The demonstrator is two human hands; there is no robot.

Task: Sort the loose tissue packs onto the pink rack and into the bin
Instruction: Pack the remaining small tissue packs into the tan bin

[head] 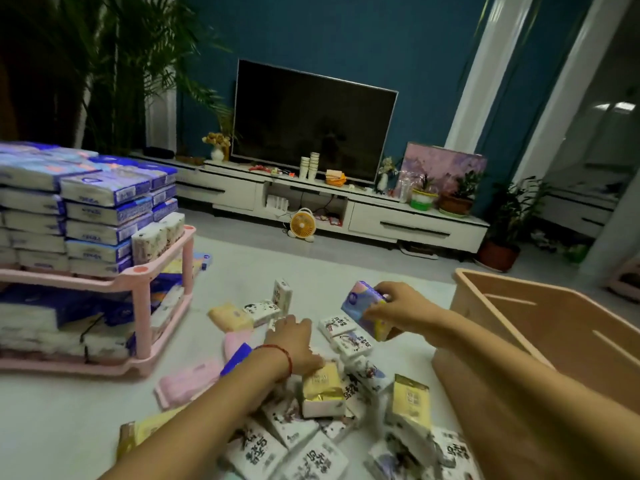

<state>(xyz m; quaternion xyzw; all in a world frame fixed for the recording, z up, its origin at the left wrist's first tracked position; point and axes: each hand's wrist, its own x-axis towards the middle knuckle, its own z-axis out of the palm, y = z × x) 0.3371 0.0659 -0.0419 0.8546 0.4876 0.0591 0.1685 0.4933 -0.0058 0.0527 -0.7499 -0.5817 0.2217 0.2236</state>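
Presently: right hand (398, 308) pinches purple pack (362, 306) just left of bin (554, 317); left hand (294, 341) lies on loose packs (323, 386) further left, grip unclear. Risk: loose pinch may slip, dropping pack short of bin rim.

Rack (140, 274) left, bin (561, 327) right, loose packs (304, 455) on floor (69, 410) between; TV stand (415, 221) behind.
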